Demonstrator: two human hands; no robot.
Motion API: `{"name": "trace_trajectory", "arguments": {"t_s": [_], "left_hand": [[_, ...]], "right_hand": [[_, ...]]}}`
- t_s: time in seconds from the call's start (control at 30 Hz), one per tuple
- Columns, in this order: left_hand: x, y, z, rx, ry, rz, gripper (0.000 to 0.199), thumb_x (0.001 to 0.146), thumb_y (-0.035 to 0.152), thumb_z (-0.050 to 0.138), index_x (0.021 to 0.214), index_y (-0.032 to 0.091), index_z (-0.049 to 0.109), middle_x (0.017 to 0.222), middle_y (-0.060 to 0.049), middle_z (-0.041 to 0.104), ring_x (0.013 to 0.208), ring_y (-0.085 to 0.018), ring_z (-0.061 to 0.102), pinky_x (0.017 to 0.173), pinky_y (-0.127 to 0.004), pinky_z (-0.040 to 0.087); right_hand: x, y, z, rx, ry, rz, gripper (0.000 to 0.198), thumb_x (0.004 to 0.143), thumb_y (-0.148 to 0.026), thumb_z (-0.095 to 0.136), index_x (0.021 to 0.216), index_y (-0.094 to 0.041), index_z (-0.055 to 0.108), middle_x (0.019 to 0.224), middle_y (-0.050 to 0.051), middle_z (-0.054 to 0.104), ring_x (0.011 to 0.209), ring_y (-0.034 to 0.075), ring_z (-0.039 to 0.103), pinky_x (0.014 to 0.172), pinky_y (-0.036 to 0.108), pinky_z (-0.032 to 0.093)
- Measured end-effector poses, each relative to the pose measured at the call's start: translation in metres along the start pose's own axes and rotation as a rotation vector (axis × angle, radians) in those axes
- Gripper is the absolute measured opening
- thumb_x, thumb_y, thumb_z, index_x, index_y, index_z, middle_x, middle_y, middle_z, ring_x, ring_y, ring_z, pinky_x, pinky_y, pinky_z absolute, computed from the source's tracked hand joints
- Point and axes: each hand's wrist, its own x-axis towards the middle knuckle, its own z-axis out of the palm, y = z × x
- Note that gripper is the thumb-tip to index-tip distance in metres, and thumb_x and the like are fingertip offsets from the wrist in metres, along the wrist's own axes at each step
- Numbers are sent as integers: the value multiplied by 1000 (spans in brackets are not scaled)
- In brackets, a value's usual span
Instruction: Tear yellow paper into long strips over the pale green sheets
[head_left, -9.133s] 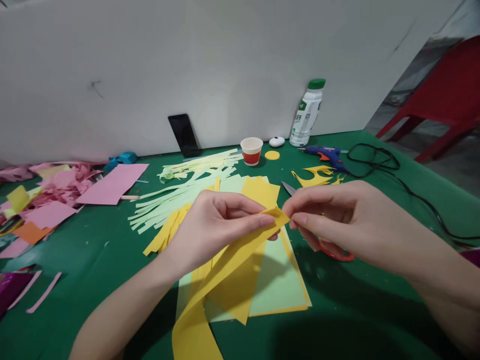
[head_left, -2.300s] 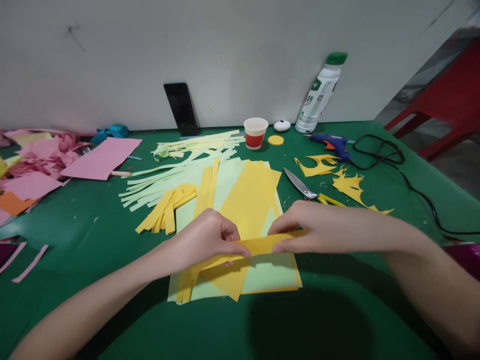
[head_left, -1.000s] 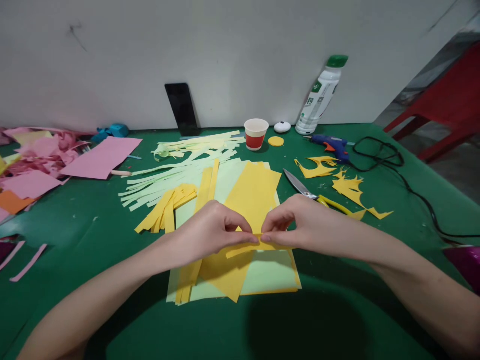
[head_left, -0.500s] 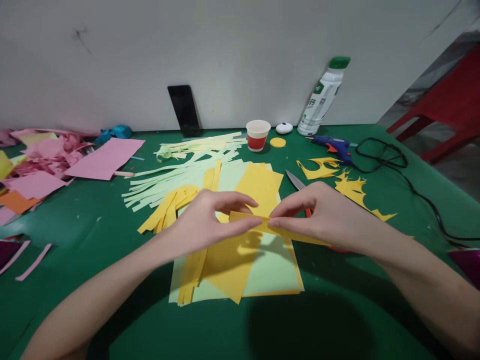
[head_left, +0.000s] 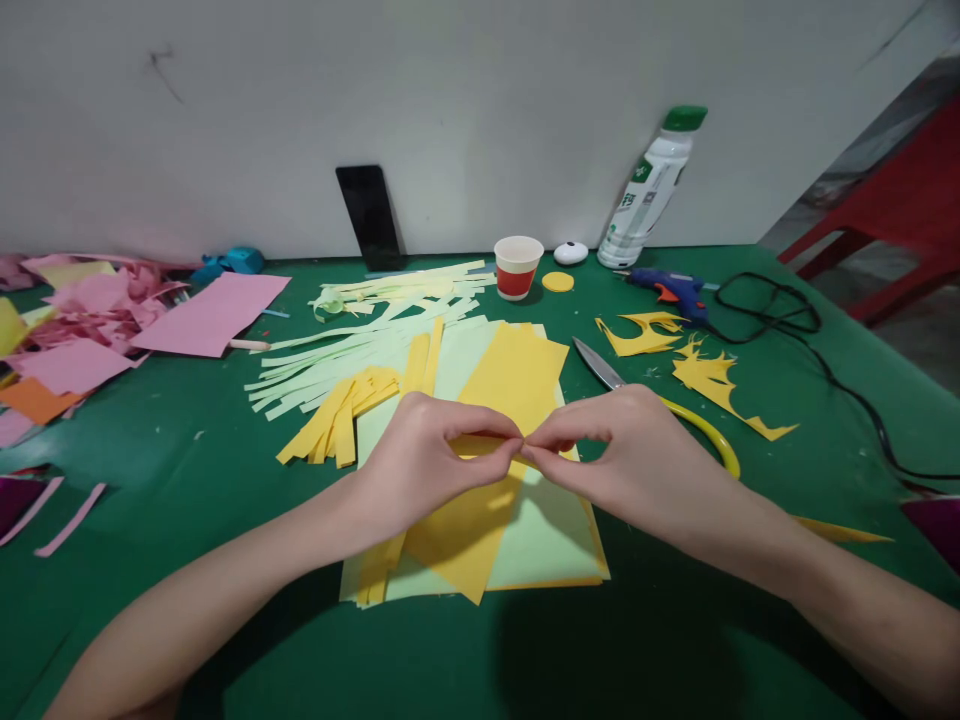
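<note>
My left hand [head_left: 420, 465] and my right hand [head_left: 622, 450] meet fingertip to fingertip above the paper pile. Both are pinched on a yellow paper strip [head_left: 476, 446], which shows inside the curl of my left fingers; the rest of it is mostly hidden. Beneath them a yellow paper sheet [head_left: 465, 545] lies slanted across pale green paper [head_left: 559, 535]. Scissors [head_left: 598, 363] lie just beyond my right hand, the blade and a yellow handle showing. Cut yellow strips [head_left: 330, 425] fan out to the left of the pile.
Along the wall stand a phone [head_left: 369, 217], a red and white paper cup [head_left: 517, 270] and a leaning bottle [head_left: 652, 190]. A blue glue gun [head_left: 671, 287] with a black cord lies at right, near yellow scraps [head_left: 716, 380]. Pink paper [head_left: 214, 315] and green fringes [head_left: 322, 370] lie left.
My hands have come together, and the strip that stretched out between and past them is now mostly hidden. My right hand has shifted left and slightly down, uncovering the yellow scissors handle.
</note>
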Motion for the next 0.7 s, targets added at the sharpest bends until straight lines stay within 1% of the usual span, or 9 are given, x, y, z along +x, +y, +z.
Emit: {"name": "trace_trajectory", "arguments": {"t_s": [0.17, 0.3, 0.4, 0.47, 0.5, 0.57, 0.6, 0.63, 0.7], "left_hand": [[5, 0, -5, 41, 37, -101, 11, 70, 12, 58, 66, 15, 68, 64, 2, 70, 52, -8, 60, 50, -13, 46], [11, -10, -20, 56, 86, -225, 9, 69, 16, 59, 66, 15, 68, 66, 1, 70, 55, -10, 61, 50, -15, 47], [16, -20, -31, 20, 160, -272, 10, 71, 21, 59, 70, 15, 66, 69, -1, 69, 64, -13, 64, 59, -18, 50], [17, -22, -35, -83, 149, -274, 13, 75, 24, 56, 75, 14, 64, 74, -2, 70, 72, -14, 65, 64, -20, 51], [17, -21, -35, -133, 90, -270, 17, 78, 27, 53, 80, 14, 64, 77, -3, 70, 74, -14, 65, 64, -20, 51], [15, -17, -30, -159, -120, -267, 24, 82, 32, 49, 89, 15, 63, 78, -3, 70, 71, -14, 65, 59, -20, 51], [14, -15, -26, -131, -233, -269, 25, 82, 34, 49, 91, 15, 63, 77, -3, 70, 67, -13, 65, 56, -20, 50], [12, -13, -22, -107, -309, -264, 25, 82, 35, 49, 87, 16, 65, 74, -3, 70, 64, -13, 65, 54, -19, 50], [10, -10, -13, -117, -378, -262, 28, 83, 35, 47, 78, 14, 65, 71, -3, 70, 62, -12, 65, 57, -19, 50]], "right_hand": [[1, 1, -4, 19, 6, -13, 21, 72, -13, 53, 59, -18, 69, 53, -1, 64, 45, 8, 48, 47, 21, 35], [1, 10, -17, 32, -19, 61, 22, 73, -23, 53, 56, -19, 68, 51, -3, 62, 41, 6, 42, 37, 21, 26], [3, 17, -26, 44, -84, 111, 22, 72, -30, 54, 59, -19, 69, 49, -1, 59, 41, 8, 41, 36, 22, 27], [5, 20, -29, 59, -122, 131, 22, 71, -31, 55, 61, -19, 69, 50, 0, 58, 43, 9, 42, 38, 23, 29], [7, 21, -29, 73, -140, 142, 21, 71, -31, 55, 61, -19, 69, 50, 0, 58, 44, 9, 42, 38, 23, 29], [12, 20, -24, 140, -182, 165, 21, 71, -32, 55, 62, -19, 69, 53, 0, 59, 47, 10, 43, 41, 23, 30], [14, 20, -21, 194, -202, 174, 20, 71, -32, 55, 65, -19, 69, 56, 0, 60, 49, 10, 45, 43, 22, 32], [16, 20, -18, 253, -217, 180, 19, 71, -32, 56, 68, -19, 69, 61, 0, 63, 53, 10, 48, 46, 22, 35], [19, 19, -11, 363, -231, 188, 17, 70, -31, 58, 73, -17, 68, 70, 1, 65, 62, 11, 53, 54, 21, 40]]}}
